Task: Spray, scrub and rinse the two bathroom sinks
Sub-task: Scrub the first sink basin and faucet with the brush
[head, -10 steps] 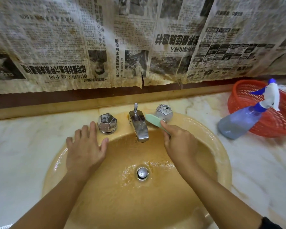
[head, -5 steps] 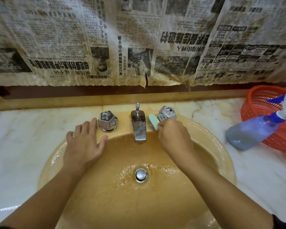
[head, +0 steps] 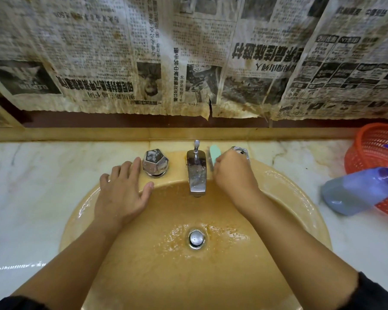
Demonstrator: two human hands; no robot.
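Observation:
A tan oval sink (head: 296, 198) with a wet bowl and a metal drain plug (head: 197, 238) fills the middle of the view. My right hand (head: 233, 175) grips a small green brush (head: 214, 153), its head pressed between the chrome faucet (head: 196, 171) and the right knob (head: 241, 151), which the hand partly hides. My left hand (head: 121, 193) lies flat with fingers spread on the sink's rim, just left of the faceted left knob (head: 155, 163).
A blue spray bottle (head: 358, 189) leans against a red plastic basket (head: 372, 148) on the marble counter (head: 27, 198) at the right. Stained newspaper (head: 188, 63) covers the wall behind the sink.
My right hand has pushed the brush back from the front of the faucet toward its base beside the right knob. The left hand has stayed on the rim.

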